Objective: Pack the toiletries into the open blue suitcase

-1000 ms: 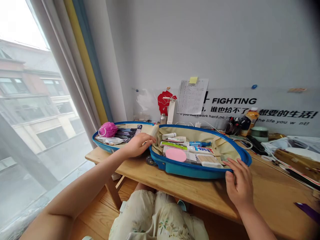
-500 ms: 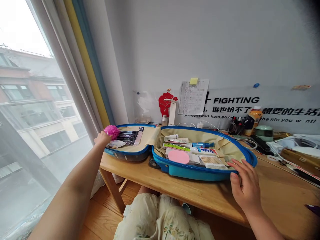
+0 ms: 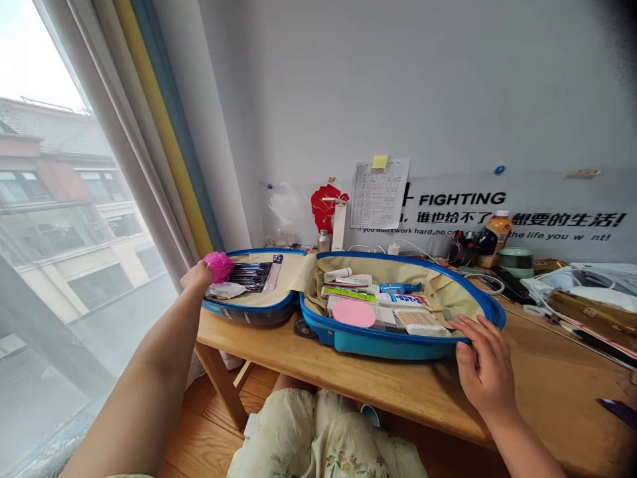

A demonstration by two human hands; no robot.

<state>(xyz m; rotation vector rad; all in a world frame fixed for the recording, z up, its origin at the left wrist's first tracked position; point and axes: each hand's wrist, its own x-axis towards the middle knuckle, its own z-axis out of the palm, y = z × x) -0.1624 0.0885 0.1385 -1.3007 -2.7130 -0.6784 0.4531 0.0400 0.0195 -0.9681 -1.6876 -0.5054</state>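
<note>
A blue suitcase [image 3: 378,344] lies unfolded on the wooden table, both halves lined in cream fabric. At the outer end of its left half, my left hand [image 3: 195,276] is closed on a pink mesh bath puff [image 3: 219,266], its fingers partly hidden. Beside the puff lie a pack of dark, slim sticks [image 3: 251,275] and a crumpled clear wrapper [image 3: 225,290]. My right hand [image 3: 486,372] rests on the right half's near rim, fingers stretched out and apart. That half holds a pink oval [image 3: 353,313], a toothpaste tube [image 3: 404,299], a blue tube [image 3: 399,288] and cotton swabs [image 3: 423,322].
Behind the suitcase stand a small metallic bottle [image 3: 323,239] and a white upright lamp-like piece [image 3: 339,226]. To the right are an orange drink bottle [image 3: 495,236], a green-lidded jar [image 3: 516,262] and white cables [image 3: 542,292]. A window and curtains [image 3: 149,119] flank the left side.
The view has shifted slightly, so everything sits a little further left. My left hand stays at the bath puff and my right hand stays on the suitcase rim.
</note>
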